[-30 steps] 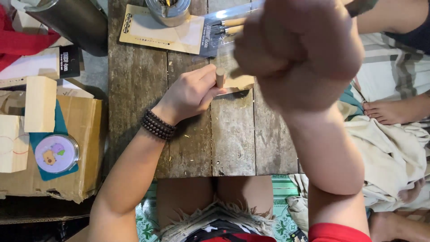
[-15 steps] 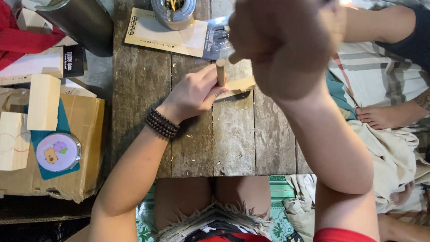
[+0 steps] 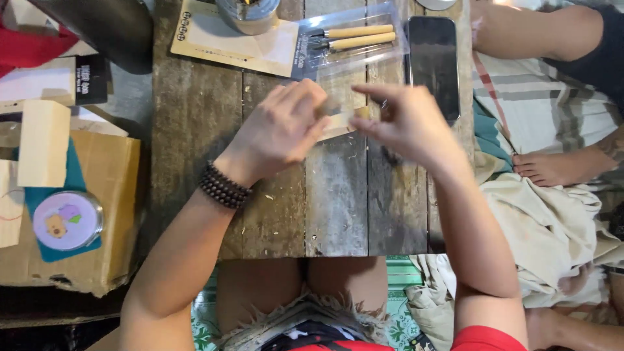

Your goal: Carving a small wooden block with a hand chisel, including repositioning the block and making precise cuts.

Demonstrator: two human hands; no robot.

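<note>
Nearest us, our left hand (image 3: 279,133), a dark bead bracelet (image 3: 223,186) on its wrist, closes its fingers around a small pale wood piece (image 3: 341,120) held just above the plank table (image 3: 338,208); our right hand (image 3: 406,123) pinches that piece's far end. Beyond lie a clear pack of carving tools (image 3: 354,38) and a dark phone (image 3: 434,62). We judge the piece could slip, both holds being fingertip-narrow.

Small wood piece (image 3: 342,119) pinched between left hand (image 3: 279,130) and right hand (image 3: 406,123) over plank table (image 3: 338,201); grip possibly loose, blurred.
</note>
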